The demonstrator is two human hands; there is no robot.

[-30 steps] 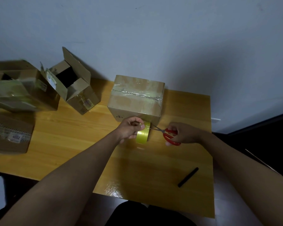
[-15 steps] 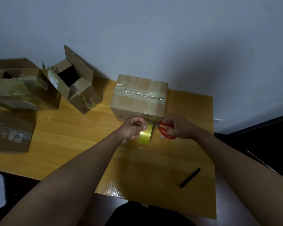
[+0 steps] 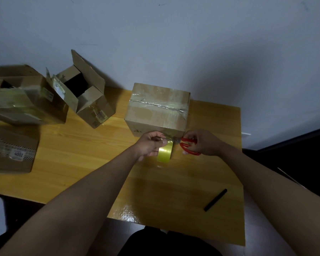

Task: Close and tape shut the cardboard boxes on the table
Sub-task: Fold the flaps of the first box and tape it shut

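A closed cardboard box (image 3: 158,108), already sealed along its top seam with clear tape, is seen standing toward the far edge of the wooden bench (image 3: 78,150) as the strip is about to be severed. The roll of yellowish tape (image 3: 164,152) is gripped on edge in the left hand (image 3: 151,143), just in front of the box's near face, apparently so that the short run of tape to the box is held taut for a clean cut. Red-handled scissors (image 3: 189,145) are held in the right hand (image 3: 201,143), fingers curled through the loops, with the blades brought to the tape between roll and box; whether the blades have bitten cannot be told.

The job looks far from finished. A smaller box (image 3: 89,97) is left with its flaps standing open to the left, and a larger box (image 3: 24,100) beside it also appears unsealed. A labelled box (image 3: 13,150) lies flat at the near left edge. A black marker (image 3: 215,199) is kept within reach on the bench's right side.
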